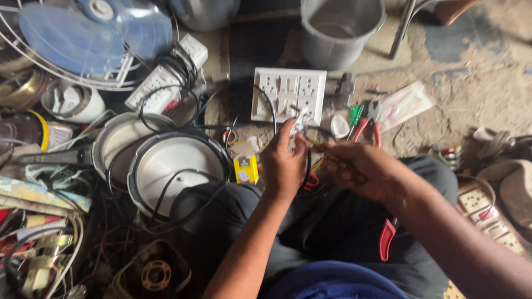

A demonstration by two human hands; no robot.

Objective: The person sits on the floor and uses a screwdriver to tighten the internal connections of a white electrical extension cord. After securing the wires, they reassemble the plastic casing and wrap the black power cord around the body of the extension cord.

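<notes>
Left hand [284, 163] pinches a small white electrical part [300, 123] w/ wires, held up over the lap, fingers closed on it. Right hand [354, 166] closed around a thin tool [318, 148], prob a screwdriver or probe, tip aimed at the part's wire end; can't tell if tip touches. Yellowish wires [317, 161] hang betw both hands.

Progress, as a judgement: mid-job. Part is out and in hand, wires loose and not tidied, white switch/socket plate [288, 94] lies flat on the floor just beyond the left hand, nothing fitted to it that I can see. So wiring/fastening seems left, refit too.

Room: tight. Left of left hand, near: yellow box [246, 168], white round pot [174, 169] w/ black cable looped over it, fan [83, 39] further off. Beyond right hand: red-handled pliers [368, 128], green screwdriver [354, 113], clear plastic bag [404, 102]. Grey bucket [339, 30] well beyond the plate. Right of right hand: bare floor patch [476, 94], most open side. Knees close under both hands, so free space is mostly up and to the right
</notes>
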